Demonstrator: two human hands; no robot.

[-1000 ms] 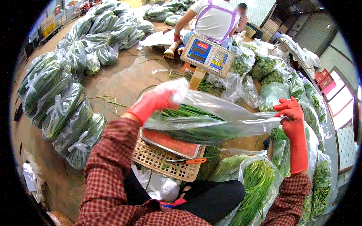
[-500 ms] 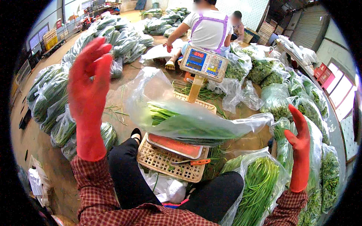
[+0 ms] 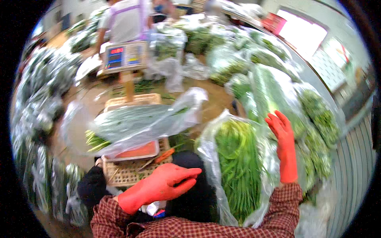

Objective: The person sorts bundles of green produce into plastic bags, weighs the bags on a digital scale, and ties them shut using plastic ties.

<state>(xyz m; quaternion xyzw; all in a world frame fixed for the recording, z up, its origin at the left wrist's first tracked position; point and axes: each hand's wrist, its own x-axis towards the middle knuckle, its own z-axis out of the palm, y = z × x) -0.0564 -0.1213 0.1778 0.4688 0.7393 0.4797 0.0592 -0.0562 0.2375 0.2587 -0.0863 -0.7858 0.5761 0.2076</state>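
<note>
Lowered from its raised position, the left hand (image 3: 164, 185) was held empty, fingers extended, below the bagged greens (image 3: 135, 125) on the scale; the right hand (image 3: 282, 137), open, touched an upright bag (image 3: 238, 166).

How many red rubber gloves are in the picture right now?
2. The left glove is low at centre, before the basket; the right glove is raised against the open bag of greens.

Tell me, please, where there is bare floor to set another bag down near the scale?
One bare patch of brown floor lies right of the clear plastic bag of green stalks on the wicker basket, before the upright bags of greens. Both sides are crowded with heaped bags.
</note>
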